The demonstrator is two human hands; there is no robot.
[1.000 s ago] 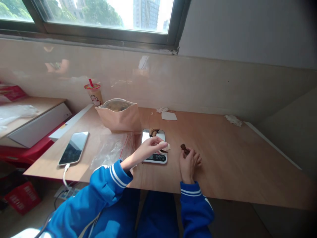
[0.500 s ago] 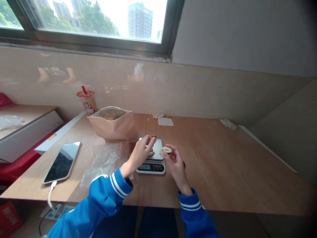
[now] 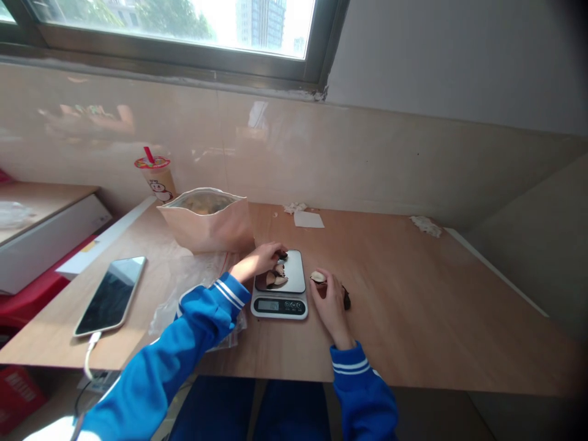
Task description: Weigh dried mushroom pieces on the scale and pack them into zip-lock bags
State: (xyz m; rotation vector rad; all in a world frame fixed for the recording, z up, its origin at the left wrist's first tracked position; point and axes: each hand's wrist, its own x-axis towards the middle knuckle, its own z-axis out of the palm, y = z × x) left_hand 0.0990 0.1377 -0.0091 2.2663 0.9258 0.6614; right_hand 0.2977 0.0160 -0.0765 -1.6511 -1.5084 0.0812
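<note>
A white digital kitchen scale (image 3: 294,269) with a metal plate stands in front of me. On its plate lie several dried mushroom pieces (image 3: 276,280), pale with dark edges. My left hand (image 3: 261,258) reaches over the plate's back left, fingers closed on a dark dried mushroom (image 3: 282,255). To the right of the scale, my right hand (image 3: 329,301) pinches a cream-coloured dried mushroom (image 3: 317,277) between thumb and fingers. A dark brown piece (image 3: 346,299) shows beside that hand's outer edge; whether the hand touches it is unclear.
An open brown paper pouch (image 3: 211,229) stands behind a clear plastic bag (image 3: 184,282). On the left lies a phone (image 3: 110,297) with a white cable. A drink cup (image 3: 158,179) stands by the wall. Crumpled tissue (image 3: 425,226) and a white paper slip (image 3: 309,220) lie at the back.
My left hand has moved back and left over the plate and now grips a dark mushroom. My right hand has lowered slightly to the right with its pale one. The view has tilted down.
</note>
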